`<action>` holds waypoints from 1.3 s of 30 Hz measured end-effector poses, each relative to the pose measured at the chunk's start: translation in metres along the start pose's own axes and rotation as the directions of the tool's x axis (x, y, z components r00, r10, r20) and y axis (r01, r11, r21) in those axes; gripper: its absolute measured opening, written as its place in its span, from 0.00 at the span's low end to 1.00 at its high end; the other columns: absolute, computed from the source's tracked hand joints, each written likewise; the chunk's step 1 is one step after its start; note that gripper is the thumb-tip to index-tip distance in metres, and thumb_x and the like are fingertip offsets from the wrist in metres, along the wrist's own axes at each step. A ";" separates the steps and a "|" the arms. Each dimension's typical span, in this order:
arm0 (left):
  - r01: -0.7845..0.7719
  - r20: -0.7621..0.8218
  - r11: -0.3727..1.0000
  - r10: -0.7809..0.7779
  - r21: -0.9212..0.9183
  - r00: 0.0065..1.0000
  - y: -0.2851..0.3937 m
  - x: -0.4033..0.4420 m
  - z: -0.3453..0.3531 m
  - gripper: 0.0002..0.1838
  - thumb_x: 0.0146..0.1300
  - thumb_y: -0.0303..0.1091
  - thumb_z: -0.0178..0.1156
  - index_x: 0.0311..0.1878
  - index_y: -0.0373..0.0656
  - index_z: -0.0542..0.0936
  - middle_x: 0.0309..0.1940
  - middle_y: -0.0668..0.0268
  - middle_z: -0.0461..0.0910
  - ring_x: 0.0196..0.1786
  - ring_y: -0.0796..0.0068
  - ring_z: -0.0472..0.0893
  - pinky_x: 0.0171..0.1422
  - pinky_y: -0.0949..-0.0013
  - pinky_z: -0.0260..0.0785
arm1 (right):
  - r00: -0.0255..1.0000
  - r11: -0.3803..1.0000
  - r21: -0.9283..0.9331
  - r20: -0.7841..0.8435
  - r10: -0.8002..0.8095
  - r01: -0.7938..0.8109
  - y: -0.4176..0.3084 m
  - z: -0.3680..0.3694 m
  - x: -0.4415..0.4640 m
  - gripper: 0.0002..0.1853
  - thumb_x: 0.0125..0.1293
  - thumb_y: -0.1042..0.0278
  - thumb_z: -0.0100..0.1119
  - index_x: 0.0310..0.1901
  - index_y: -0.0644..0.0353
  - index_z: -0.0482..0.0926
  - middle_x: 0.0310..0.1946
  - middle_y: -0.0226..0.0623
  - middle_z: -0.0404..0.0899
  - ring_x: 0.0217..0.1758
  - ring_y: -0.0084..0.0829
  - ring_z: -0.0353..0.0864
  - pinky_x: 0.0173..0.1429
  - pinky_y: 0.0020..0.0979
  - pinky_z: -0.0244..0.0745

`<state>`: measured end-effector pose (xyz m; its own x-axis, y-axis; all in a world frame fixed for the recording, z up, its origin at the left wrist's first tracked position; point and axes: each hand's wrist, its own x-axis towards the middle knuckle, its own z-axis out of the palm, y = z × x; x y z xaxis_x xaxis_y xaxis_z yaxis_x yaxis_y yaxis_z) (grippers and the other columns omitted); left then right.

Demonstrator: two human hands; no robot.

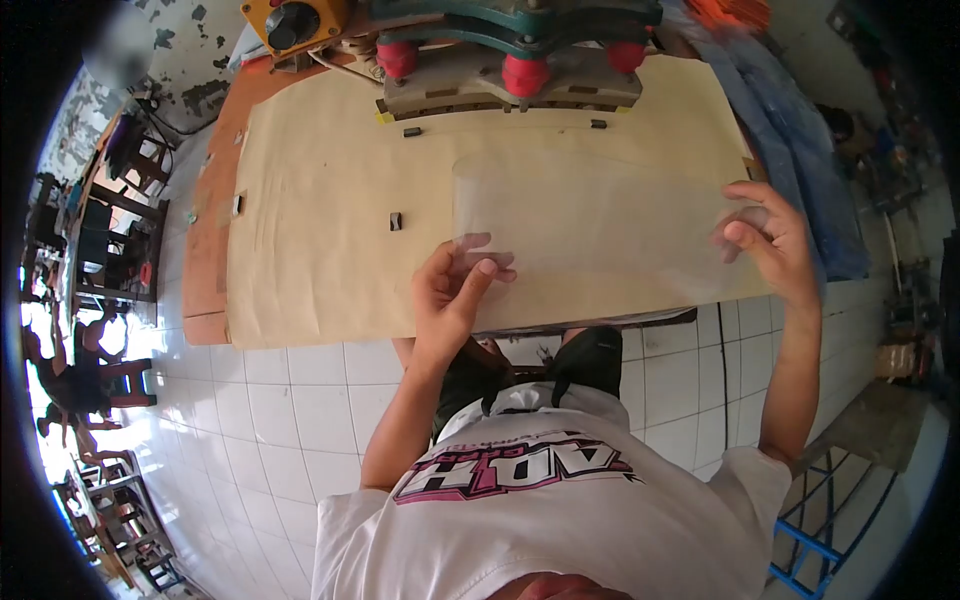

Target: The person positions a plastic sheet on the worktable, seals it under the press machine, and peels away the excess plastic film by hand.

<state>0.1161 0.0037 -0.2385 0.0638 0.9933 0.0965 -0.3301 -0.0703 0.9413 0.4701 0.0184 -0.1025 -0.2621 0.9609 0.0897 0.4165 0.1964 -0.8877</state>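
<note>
Forearms point(405, 420) reach forward, left hand point(447, 295) and right hand point(784, 250) holding clear sheet point(590, 215)

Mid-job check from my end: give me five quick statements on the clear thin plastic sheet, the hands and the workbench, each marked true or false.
1. The left hand holds the clear thin plastic sheet near its left end. True.
2. Only one hand is on the sheet. False: the right hand holds it near its right end.
3. The yellow box with a round black knob is right of the green metal frame. False: the yellow box is to its left.
4. Red rounded fittings show along the green metal frame. True.
5. A small dark piece lies on the tan paper covering, left of the sheet. True.
</note>
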 end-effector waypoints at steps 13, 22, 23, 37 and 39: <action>-0.020 -0.081 0.995 0.028 0.095 0.996 -0.004 0.001 -0.002 0.15 0.74 0.37 0.56 0.46 0.30 0.78 0.36 0.54 0.86 0.41 0.66 0.86 0.48 0.66 0.77 | 0.997 0.998 0.049 0.064 0.031 -0.034 0.002 0.002 0.001 0.23 0.72 0.62 0.59 0.62 0.65 0.68 0.35 0.42 0.85 0.33 0.23 0.82 0.40 0.25 0.76; -0.056 -0.010 0.996 0.057 0.073 0.998 -0.005 0.002 -0.003 0.15 0.75 0.37 0.55 0.46 0.31 0.78 0.40 0.53 0.85 0.42 0.65 0.86 0.51 0.66 0.77 | 0.996 0.995 -0.050 0.001 0.090 -0.089 -0.003 -0.005 0.004 0.12 0.71 0.70 0.59 0.51 0.66 0.75 0.34 0.37 0.84 0.33 0.22 0.84 0.36 0.24 0.80; -0.018 0.005 0.998 0.018 0.062 1.000 0.000 0.002 -0.001 0.14 0.74 0.36 0.55 0.46 0.31 0.78 0.41 0.53 0.85 0.43 0.65 0.86 0.53 0.64 0.77 | 0.996 0.995 -0.048 -0.001 0.086 -0.086 -0.002 -0.006 0.004 0.12 0.71 0.70 0.59 0.51 0.66 0.75 0.34 0.37 0.84 0.33 0.22 0.84 0.36 0.24 0.80; -0.013 0.317 0.973 0.087 -0.230 0.944 0.024 0.028 -0.002 0.30 0.64 0.26 0.65 0.67 0.32 0.66 0.55 0.50 0.79 0.53 0.57 0.83 0.63 0.54 0.72 | 0.998 0.999 0.014 0.055 0.039 -0.040 -0.015 -0.013 -0.002 0.09 0.70 0.73 0.60 0.47 0.66 0.76 0.34 0.37 0.82 0.31 0.25 0.85 0.32 0.25 0.81; -0.001 0.263 0.996 0.024 -0.089 0.964 0.034 0.034 0.003 0.32 0.65 0.34 0.66 0.68 0.34 0.66 0.49 0.51 0.81 0.50 0.57 0.84 0.58 0.50 0.77 | 0.998 0.999 0.022 0.050 0.046 -0.047 -0.015 -0.011 -0.005 0.09 0.70 0.72 0.60 0.47 0.66 0.76 0.33 0.38 0.83 0.30 0.25 0.85 0.32 0.25 0.81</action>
<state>0.1099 0.0348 -0.2026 0.3013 0.9321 0.2012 -0.4122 -0.0629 0.9089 0.4749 0.0133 -0.0846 -0.2858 0.9579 0.0264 0.4093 0.1469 -0.9005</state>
